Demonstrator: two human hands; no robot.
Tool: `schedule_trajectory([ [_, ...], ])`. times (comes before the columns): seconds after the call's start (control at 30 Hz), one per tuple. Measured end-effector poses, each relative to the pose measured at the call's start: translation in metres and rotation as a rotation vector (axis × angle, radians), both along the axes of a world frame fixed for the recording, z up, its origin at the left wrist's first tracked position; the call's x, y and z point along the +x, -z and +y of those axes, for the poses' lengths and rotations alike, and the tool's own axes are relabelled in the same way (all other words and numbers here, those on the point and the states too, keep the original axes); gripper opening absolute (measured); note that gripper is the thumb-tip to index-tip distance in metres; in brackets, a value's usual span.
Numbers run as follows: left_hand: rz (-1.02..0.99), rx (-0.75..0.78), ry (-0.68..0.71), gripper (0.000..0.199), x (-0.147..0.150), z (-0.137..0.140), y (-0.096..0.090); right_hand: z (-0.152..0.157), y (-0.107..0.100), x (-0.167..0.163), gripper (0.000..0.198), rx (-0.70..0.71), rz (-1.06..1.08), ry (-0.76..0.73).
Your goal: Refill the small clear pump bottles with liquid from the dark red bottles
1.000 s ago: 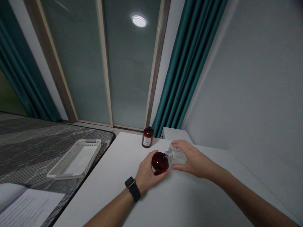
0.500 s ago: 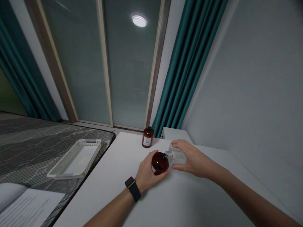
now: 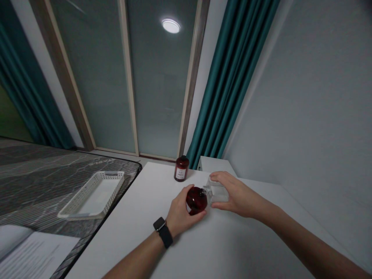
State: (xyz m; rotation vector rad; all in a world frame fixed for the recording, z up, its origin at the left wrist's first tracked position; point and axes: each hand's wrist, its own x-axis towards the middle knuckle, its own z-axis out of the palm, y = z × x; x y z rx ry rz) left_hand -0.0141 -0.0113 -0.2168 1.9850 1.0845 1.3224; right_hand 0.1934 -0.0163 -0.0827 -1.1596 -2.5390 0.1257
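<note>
My left hand (image 3: 181, 209), with a dark watch (image 3: 163, 231) on its wrist, is wrapped round a dark red-brown bottle (image 3: 197, 200) just above the white table. My right hand (image 3: 231, 193) grips a clear square-sided glass bottle (image 3: 217, 192), tipped on its side. The neck of the clear bottle points left and meets the mouth of the brown bottle. Whether liquid passes between them is too small to tell. Behind my hands a second brown bottle (image 3: 181, 169) with a white label and dark cap stands upright.
Bottles and hands are over a white table (image 3: 139, 209). On the grey patterned surface to the left lie a white plastic basket (image 3: 78, 215) and an open book (image 3: 37, 255). A white cabinet (image 3: 217, 163), a teal curtain (image 3: 229, 85) and glass doors (image 3: 159, 89) stand beyond.
Almost nothing differs. Both hands hold the same bottles in the same place, the clear bottle's neck still at the brown bottle's mouth.
</note>
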Motion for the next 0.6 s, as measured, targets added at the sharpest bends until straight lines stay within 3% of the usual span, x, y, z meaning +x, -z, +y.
schedule_trajectory([
  [0.6, -0.011, 0.013, -0.004, 0.075, 0.0001, -0.0004, -0.0009, 0.0003, -0.0024, -0.0002, 0.058, 0.01, -0.011, -0.018],
])
